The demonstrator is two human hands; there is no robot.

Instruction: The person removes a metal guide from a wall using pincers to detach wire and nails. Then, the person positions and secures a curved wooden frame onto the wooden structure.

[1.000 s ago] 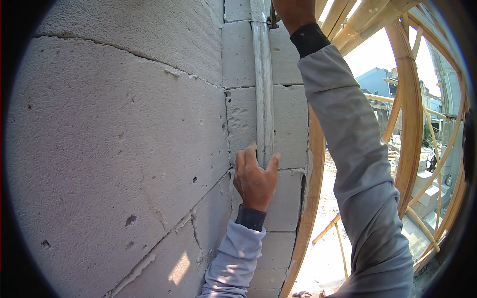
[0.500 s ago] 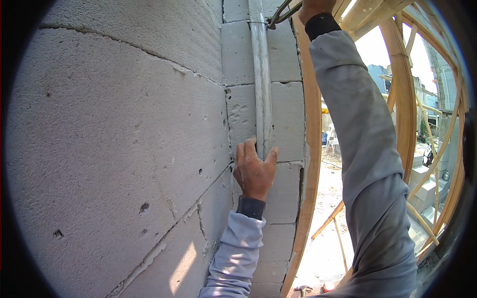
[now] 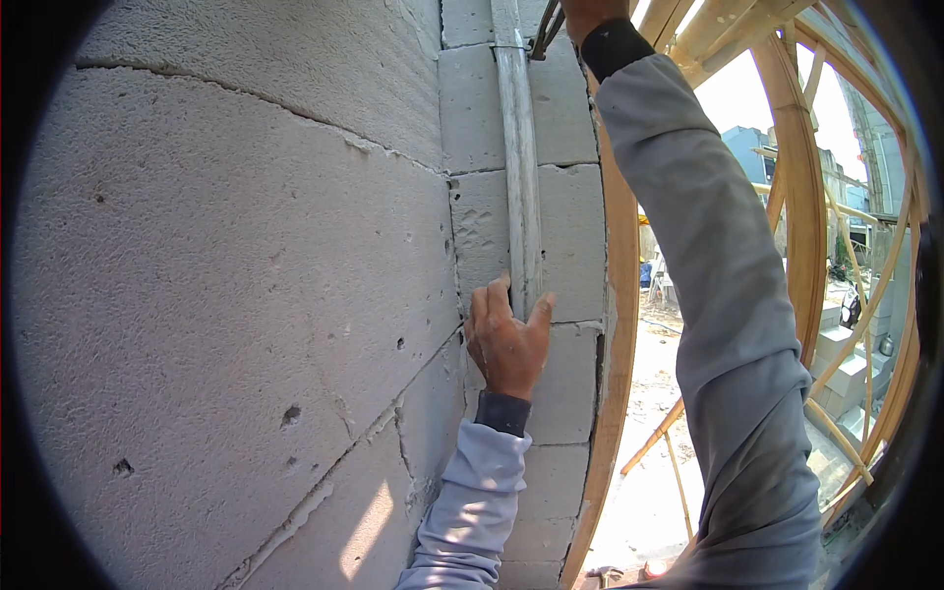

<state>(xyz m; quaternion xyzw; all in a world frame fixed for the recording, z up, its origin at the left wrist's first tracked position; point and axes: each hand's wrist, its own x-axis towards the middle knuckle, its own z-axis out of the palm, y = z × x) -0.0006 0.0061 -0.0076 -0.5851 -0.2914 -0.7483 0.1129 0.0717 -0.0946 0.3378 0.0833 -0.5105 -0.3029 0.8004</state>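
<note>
A long whitish pipe (image 3: 522, 167) runs vertically along the grey block wall (image 3: 477, 118). My left hand (image 3: 508, 339) is wrapped round its lower part, thumb on the right side and fingers on the left. Near the top a thin wire (image 3: 508, 45) circles the pipe. Dark metal pincers (image 3: 547, 31) touch the wire's right end, and their handles run up into my right hand (image 3: 593, 15). Only the lower part of that hand shows at the top edge, closed round the handles.
A large block wall (image 3: 236, 275) fills the left side. Right of the pipe stands a wooden frame post (image 3: 616, 324). Beyond my right sleeve are curved-looking timber posts (image 3: 798, 197), poles and stacked grey blocks (image 3: 844, 369). A small distant person (image 3: 645, 272) is outside.
My right hand and the pincer handles swung right, then back left, while the pincer tip stayed at the wire. My left hand has stayed on the pipe. The view shifted slightly.
</note>
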